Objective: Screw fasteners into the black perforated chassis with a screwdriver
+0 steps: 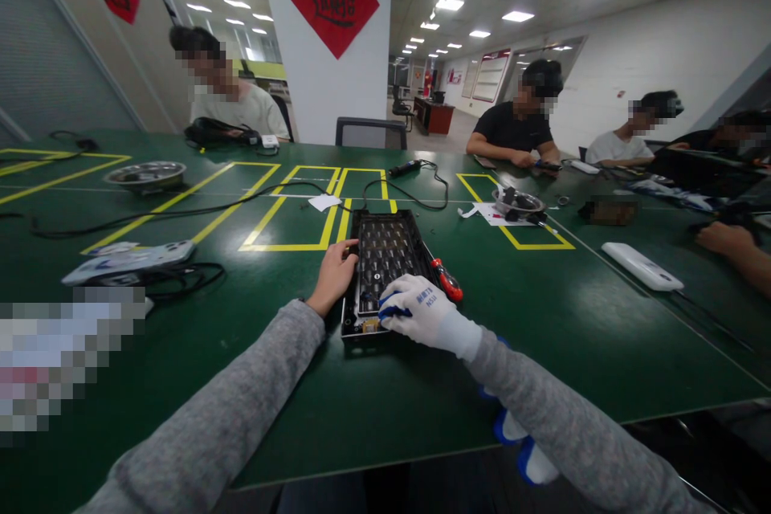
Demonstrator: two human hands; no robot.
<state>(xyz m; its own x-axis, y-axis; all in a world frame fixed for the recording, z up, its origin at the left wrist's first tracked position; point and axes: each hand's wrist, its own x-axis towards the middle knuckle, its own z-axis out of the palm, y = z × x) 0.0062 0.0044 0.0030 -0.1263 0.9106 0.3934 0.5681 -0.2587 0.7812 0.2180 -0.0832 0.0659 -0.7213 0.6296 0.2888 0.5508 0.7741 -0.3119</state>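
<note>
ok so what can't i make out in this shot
Head view: whether the right hand holds anything, hidden by the hand itself.
Head view: most of the second glove, covered by the right sleeve.
Head view: the pixelated item, masked and cut off by the left edge.
Head view: the dark pieces in the right bowl, too small to identify.

Wearing heather-grey long sleeves [241, 393], flecking lighter and darker, creasing softly along the forearms and reaching to the wrists. Sporting a white work glove [442, 321] on the right hand [415, 307], showing a blue coating [394, 311] at the fingers, carrying small blue print [426, 299] across the back and ending in a plain white cuff [467, 337] meeting the grey fabric. Baring the left hand [335, 269].
</note>
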